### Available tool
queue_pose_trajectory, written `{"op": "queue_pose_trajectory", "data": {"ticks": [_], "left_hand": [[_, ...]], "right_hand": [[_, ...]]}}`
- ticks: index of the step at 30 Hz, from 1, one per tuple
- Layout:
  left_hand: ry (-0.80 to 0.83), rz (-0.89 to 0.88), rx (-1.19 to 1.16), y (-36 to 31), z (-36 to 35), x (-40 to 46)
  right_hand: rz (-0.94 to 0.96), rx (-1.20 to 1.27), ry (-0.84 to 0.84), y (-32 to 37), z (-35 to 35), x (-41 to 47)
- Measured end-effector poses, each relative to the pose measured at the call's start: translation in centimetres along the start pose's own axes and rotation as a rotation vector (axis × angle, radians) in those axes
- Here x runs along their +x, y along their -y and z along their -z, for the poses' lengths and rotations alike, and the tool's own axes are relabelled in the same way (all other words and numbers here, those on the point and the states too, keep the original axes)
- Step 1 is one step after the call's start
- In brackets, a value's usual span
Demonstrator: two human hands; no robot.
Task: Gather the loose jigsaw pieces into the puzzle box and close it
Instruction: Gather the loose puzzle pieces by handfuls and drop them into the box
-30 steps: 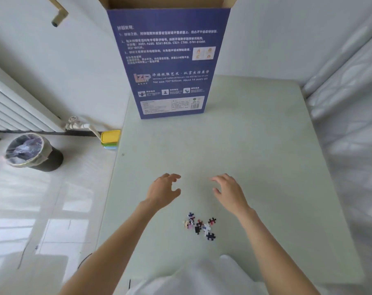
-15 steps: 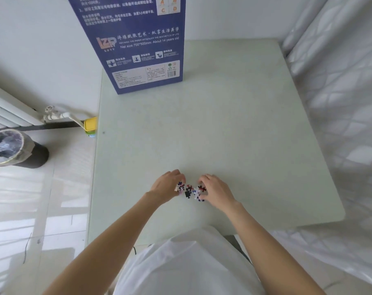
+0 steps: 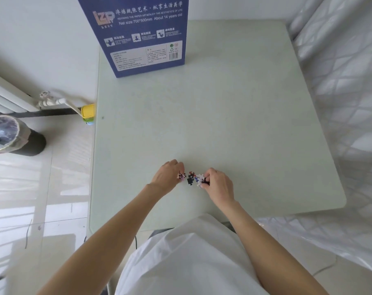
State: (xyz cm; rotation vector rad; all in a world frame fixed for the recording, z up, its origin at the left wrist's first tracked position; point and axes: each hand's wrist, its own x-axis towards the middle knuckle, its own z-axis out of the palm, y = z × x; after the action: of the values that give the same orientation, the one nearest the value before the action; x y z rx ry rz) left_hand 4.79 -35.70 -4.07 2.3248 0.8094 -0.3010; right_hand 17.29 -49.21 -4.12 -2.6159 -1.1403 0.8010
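A small cluster of loose jigsaw pieces lies on the pale green table, near its front edge. My left hand sits at the cluster's left side, fingers curled, pinching pieces at its fingertips. On the right side, my right hand pinches more pieces with curled fingers. The tall blue puzzle box stands upright at the table's far left; its top is out of frame.
A white quilted bed borders the table on the right. On the floor to the left are a radiator, a lined waste bin and a yellow block by the table edge.
Both hands came down from above the pieces and closed in on the cluster from either side, now pinching pieces. The view tilted down, so the box top left the frame.
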Motion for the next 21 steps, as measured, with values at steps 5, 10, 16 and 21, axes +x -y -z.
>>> {"op": "queue_pose_trajectory", "data": {"ticks": [5,10,16,21], "left_hand": [[0.028,0.065,-0.094,0.1,0.1,0.2],[0.021,0.058,-0.157,0.3,0.2,-0.2],[-0.029,0.073,-0.344,-1.9,-1.3,-0.8],[-0.071,0.067,-0.173,-2.1,-2.3,-0.6]], "right_hand": [[-0.126,0.137,0.042,-0.3,-0.2,-0.2],[-0.089,0.08,0.061,-0.1,0.1,0.0],[-0.044,0.008,0.065,0.1,0.2,-0.2],[0.022,0.018,0.032,-0.2,0.0,-0.8]]}}
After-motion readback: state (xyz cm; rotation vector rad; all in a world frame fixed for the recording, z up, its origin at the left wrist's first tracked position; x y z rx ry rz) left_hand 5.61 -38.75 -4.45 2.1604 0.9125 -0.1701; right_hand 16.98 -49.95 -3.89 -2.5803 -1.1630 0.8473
